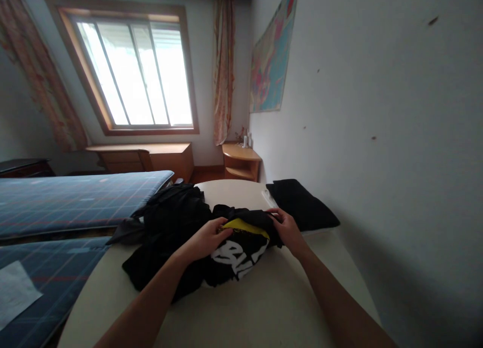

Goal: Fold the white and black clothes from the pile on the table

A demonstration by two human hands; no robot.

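Observation:
A black garment with a yellow patch and white lettering (237, 255) lies bunched on the round pale table (264, 308); its exact kind is hard to make out. My left hand (207, 238) grips its left side, fingers closed on the cloth beside the yellow print. Across from it, my right hand (289, 230) pinches the garment's right edge, with some fingertips hidden in the dark fabric. A heap of black clothes (173, 212) adjoins the garment on the left. Just beyond my right hand rests a folded black garment (302, 202) with something white under it.
A white wall (396, 187) runs close along the right side. To the left are blue plaid mattresses (86, 197), one with a white paper (17, 292) on it. A wooden desk (169, 154) and a corner shelf (241, 154) stand at the back below the window (136, 71).

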